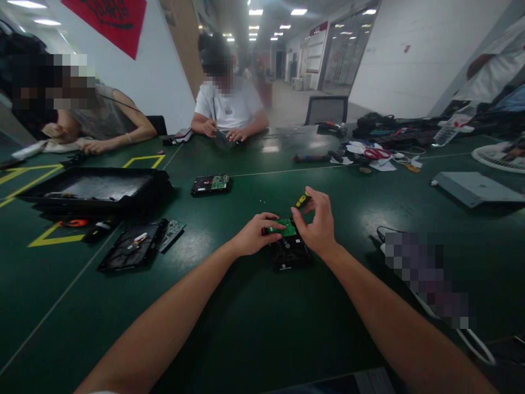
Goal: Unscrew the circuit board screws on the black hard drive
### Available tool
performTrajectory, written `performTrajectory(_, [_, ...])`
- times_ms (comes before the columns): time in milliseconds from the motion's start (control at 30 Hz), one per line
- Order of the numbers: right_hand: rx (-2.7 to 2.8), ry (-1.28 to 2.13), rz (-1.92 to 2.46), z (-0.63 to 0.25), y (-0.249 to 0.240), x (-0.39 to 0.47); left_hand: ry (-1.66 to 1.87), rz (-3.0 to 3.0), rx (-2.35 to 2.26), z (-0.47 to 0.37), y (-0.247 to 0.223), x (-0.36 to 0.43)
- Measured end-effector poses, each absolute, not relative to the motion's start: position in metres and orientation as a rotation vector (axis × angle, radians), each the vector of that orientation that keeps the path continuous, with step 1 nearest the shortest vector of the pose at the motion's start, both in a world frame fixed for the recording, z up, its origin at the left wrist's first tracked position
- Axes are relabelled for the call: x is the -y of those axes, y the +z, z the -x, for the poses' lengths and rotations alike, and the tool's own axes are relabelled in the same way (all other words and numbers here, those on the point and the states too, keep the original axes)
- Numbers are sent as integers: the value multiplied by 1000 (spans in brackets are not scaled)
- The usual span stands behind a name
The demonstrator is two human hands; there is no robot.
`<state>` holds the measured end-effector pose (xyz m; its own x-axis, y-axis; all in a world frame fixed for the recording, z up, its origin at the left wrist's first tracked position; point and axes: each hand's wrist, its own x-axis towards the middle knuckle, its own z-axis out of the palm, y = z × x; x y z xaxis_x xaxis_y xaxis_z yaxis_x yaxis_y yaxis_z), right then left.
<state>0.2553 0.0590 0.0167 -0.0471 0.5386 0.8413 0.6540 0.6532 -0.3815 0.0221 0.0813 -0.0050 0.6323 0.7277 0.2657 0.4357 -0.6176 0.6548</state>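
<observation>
Here, a black hard drive (289,255) is lying on the green bench (229,328) between the forearms, with a green circuit board (289,226) showing at its far end; everything else is sitting around this drive. The left hand (258,234) is reaching in from the drive's left side and resting its fingers, spread apart, on the circuit board; the right hand (320,223) is hovering over the drive's far right corner and clamping a yellow-and-black tool (303,200) between thumb and fingers, the tool's lower end being hidden.

Beyond the drive and to its left, a second drive (211,185) is lying with part of its green board showing; farther left of the drive, an opened drive (133,246) is lying beside a loose board (172,235), with a black tray (96,189) standing behind them; to the drive's right, beyond the right hand, a grey metal box (478,189) is resting on the bench; across from the drive, a person in a white shirt (232,109) is handling a dark item.
</observation>
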Motion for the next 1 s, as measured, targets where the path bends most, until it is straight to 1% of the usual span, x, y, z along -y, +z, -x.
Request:
performTrajectory(600, [1700,-97,959,-255,13,-61,696,-2305,-892,-20,-11,-86])
performTrajectory(1000, [1707,-82,961,-255,11,-61,708,-2299,-896,-21,-5,-82])
